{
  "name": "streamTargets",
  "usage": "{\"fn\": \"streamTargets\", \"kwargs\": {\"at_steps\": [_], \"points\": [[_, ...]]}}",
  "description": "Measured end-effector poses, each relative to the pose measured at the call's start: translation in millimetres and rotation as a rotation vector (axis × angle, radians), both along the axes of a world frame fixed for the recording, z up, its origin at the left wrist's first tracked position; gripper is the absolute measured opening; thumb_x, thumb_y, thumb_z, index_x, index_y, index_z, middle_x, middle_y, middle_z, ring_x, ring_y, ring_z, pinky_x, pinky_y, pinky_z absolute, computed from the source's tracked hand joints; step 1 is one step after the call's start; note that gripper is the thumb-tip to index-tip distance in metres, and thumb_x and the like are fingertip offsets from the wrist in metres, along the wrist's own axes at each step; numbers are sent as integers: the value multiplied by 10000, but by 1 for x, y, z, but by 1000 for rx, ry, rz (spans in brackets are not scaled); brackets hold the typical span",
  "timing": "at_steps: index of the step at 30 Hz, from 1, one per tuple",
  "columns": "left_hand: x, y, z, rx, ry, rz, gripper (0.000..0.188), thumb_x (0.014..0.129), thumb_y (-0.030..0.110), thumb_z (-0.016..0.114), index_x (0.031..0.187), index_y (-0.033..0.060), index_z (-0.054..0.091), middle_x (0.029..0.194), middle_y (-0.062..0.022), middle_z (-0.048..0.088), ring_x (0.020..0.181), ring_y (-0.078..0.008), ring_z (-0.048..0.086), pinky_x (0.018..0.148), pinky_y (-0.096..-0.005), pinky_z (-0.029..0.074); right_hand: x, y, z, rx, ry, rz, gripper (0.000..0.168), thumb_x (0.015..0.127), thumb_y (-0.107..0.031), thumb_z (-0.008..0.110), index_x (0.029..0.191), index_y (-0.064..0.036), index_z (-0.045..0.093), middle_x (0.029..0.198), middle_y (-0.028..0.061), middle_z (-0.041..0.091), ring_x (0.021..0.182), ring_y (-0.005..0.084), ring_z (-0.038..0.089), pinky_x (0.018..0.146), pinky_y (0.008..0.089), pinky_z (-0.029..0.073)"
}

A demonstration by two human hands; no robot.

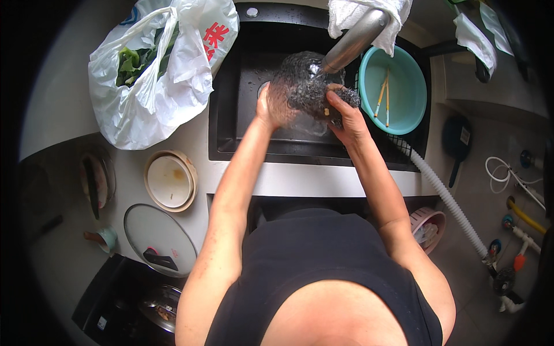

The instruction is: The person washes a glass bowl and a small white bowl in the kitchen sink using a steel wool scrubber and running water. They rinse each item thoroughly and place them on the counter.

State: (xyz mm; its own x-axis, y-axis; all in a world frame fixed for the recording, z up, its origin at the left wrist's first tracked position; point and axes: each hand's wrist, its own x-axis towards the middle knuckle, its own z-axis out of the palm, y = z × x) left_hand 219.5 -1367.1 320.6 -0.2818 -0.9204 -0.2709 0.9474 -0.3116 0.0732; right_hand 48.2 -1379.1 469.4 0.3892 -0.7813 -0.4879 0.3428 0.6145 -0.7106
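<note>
Under the metal faucet [355,41], a round dark or see-through vessel [298,65] is held over the black sink [236,108]. Running water and motion blur hide its material and exact shape. My left hand [277,110] grips its left side, with the fingers mostly hidden. In my right hand [351,119] is a grey steel wool scourer [349,97], at the vessel's right side. A small yellowish scrap [326,112] shows beside that hand.
A turquoise basin [366,93] holding two chopsticks [381,97] stands right of the sink. Leafy greens [130,65] fill a white plastic bag [181,104] at left. Nearer are stacked bowls [170,181] and a glass lid [151,229]. A white hose [450,199] runs down at right.
</note>
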Motion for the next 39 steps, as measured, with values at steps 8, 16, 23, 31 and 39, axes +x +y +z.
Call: {"fn": "streamTargets", "kwargs": {"at_steps": [8, 16, 23, 31, 39], "points": [[-36, 7, 38, -23, -1546, 580, 381, 933, 224, 327, 1131, -27, 533, 1227, -191, 476, 1157, -289, 433, 990, -336, 325, 19, -4, -47, -123, -26, -71, 173, 807, -90, 631, 966, -74, 566, 907, 15, 584, 847, 121, 555, 791, 272, 441], [5, -36, -16, -185, -1319, 271, 472, 917, 332, 394, 1204, -31, 486, 1211, -177, 521, 1154, -240, 471, 982, -300, 333, 20, -2, -41, -86, -15, -41, 186, 804, -99, 633, 973, -69, 560, 903, 22, 584, 846, 125, 555, 783, 282, 451], [20, -40, 10, -35, -1250, -142, 528, 925, 415, 348, 1178, -22, 504, 1155, -166, 561, 1091, -211, 515, 944, -288, 366, 12, 8, -11, 21, 47, 6, 195, 826, -163, 610, 998, -103, 540, 956, 20, 577, 900, 139, 544, 793, 302, 445], [-28, -18, 52, -248, -1482, 218, 656, 900, 454, 411, 1315, -46, 318, 1346, -245, 338, 1265, -318, 325, 1036, -345, 257, 6, -13, -47, -251, 215, 36, 210, 787, -120, 656, 965, -52, 569, 893, 36, 591, 820, 125, 548, 764, 265, 444], [11, 9, 109, 228, -1067, -201, 869, 789, 499, 586, 1365, 16, 150, 1277, -195, 370, 1161, -285, 415, 913, -392, 382, 33, 3, -22, -1122, 837, 487, 203, 676, 9, 626, 849, -62, 547, 802, 100, 596, 781, 305, 594, 667, 352, 467]]}}
